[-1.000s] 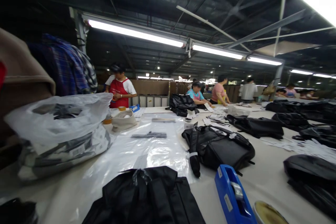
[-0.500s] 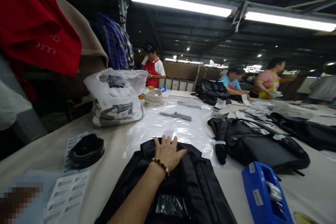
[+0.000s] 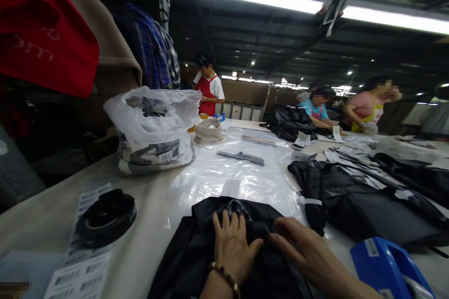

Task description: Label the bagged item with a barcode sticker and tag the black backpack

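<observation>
A black bag (image 3: 185, 247) lies in front of me, its near part running out of view at the bottom. My left hand (image 3: 231, 243), with a beaded bracelet at the wrist, presses flat on its upper part, fingers spread. From the right, my right hand (image 3: 303, 245) reaches in, thumb and fingers closing on a raised fold of the bag beside my left thumb. Clear plastic shows near my left fingertips. Beyond the bag's far edge are clear plastic bags (image 3: 206, 182) spread flat, with a white paper slip (image 3: 231, 188) by the edge.
Barcode label sheets (image 3: 79, 278) and a black tape roll (image 3: 107, 217) lie left. Behind them stands a stuffed white plastic bag (image 3: 157, 126). At right are a blue tape dispenser (image 3: 375, 261) and another black bag (image 3: 379, 210). Several co-workers stand at the table's far side.
My right hand has come into view and taken a fold of the black bag. My left hand stays flat on the bag, now slightly lower in view. The view has shifted a little.
</observation>
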`<move>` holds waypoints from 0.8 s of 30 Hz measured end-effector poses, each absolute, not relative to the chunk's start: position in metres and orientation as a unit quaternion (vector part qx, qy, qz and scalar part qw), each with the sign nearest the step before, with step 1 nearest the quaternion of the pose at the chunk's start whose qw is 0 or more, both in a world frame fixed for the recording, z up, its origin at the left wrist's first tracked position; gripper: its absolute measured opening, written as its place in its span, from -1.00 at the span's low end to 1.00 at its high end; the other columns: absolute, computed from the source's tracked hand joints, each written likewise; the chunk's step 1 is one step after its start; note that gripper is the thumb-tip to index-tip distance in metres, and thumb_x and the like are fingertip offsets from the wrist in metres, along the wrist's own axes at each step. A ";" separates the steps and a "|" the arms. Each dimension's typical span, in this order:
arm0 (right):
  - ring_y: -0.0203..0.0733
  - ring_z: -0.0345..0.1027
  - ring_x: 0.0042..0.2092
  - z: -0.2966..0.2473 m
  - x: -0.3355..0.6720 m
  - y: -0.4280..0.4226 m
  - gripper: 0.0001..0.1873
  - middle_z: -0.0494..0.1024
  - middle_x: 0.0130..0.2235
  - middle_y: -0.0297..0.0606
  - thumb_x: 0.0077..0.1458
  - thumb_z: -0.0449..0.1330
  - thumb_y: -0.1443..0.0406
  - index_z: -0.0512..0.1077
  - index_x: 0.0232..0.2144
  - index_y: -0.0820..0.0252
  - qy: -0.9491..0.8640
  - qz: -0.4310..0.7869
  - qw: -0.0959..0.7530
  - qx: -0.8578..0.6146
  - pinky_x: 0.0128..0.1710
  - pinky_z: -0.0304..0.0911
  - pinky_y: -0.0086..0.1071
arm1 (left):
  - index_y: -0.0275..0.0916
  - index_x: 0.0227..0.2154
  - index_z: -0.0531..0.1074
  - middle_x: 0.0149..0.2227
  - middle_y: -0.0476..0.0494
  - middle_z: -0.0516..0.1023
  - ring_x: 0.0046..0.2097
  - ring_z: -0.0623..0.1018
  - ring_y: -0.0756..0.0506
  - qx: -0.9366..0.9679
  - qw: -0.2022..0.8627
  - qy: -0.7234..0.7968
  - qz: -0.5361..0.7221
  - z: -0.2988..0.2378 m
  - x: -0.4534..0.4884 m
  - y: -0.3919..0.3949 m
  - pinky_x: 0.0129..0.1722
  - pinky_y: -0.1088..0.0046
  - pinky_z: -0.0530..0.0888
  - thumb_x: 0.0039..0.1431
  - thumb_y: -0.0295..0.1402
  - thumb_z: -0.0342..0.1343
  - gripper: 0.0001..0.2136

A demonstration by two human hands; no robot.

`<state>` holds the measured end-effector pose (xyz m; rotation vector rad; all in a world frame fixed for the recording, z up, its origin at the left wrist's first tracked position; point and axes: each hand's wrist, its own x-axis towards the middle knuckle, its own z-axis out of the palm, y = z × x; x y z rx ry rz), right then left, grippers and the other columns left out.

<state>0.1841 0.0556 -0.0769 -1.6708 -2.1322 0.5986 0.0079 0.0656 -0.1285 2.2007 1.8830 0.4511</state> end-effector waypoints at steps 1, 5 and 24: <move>-0.12 0.35 -0.20 -0.078 0.169 0.077 -0.75 0.46 -0.23 -0.21 0.11 0.04 0.12 0.38 -0.24 0.10 -0.777 0.195 0.154 -0.578 -0.19 0.21 -0.31 | -0.33 0.12 0.25 0.17 -0.32 0.25 0.26 0.07 -0.39 0.745 0.114 0.638 0.157 -0.128 0.006 0.066 0.24 -0.14 -0.16 0.17 0.10 -0.19 -0.35; -0.10 0.32 -0.16 -0.097 0.121 0.140 -0.77 0.43 -0.21 -0.14 0.05 0.11 0.25 0.38 -0.21 0.22 -0.800 0.168 0.093 -0.569 -0.14 0.17 -0.31 | -0.31 0.13 0.24 0.18 -0.29 0.24 0.26 0.06 -0.38 0.736 0.156 0.640 0.158 -0.131 0.004 0.070 0.25 -0.11 -0.16 0.14 0.10 -0.14 -0.34; -0.11 0.36 -0.06 -0.113 0.111 0.211 -0.34 0.41 -0.02 -0.07 -0.23 0.12 0.41 0.29 0.04 0.33 -0.655 0.421 0.107 -0.618 -0.17 0.28 -0.40 | -0.43 0.15 0.17 0.22 -0.41 0.12 0.28 -0.07 -0.43 0.721 0.276 0.622 0.132 -0.127 0.002 0.080 0.24 -0.08 -0.34 0.04 0.11 -0.01 -0.24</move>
